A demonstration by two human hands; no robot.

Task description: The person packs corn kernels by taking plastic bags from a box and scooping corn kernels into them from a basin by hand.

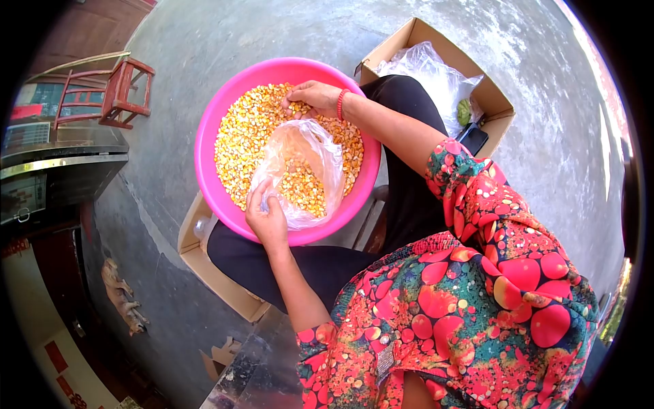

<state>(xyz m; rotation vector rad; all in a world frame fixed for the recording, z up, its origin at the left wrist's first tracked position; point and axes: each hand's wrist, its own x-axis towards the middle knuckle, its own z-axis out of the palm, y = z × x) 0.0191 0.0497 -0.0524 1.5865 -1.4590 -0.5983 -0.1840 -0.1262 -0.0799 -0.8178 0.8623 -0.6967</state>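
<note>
A pink basin (206,174) rests at my legs with a layer of loose yellow corn kernels (246,133) in it. On top of the kernels lies a clear plastic bag (329,153), its mouth spread wide and more corn inside. My left hand (267,215) grips the bag's near-left edge, thumb on one side and fingers on the other. At the basin's far side is my right hand (306,100), a red bracelet on its wrist, its fingers curled around some corn kernels just beyond the bag's rim.
A cardboard box (494,105) with plastic bags and a dark phone (473,138) stands beyond my right leg. Another cardboard box (228,290) is by my left leg. A red wooden chair (121,92) stands at left, and a cat (122,296) lies on the concrete floor.
</note>
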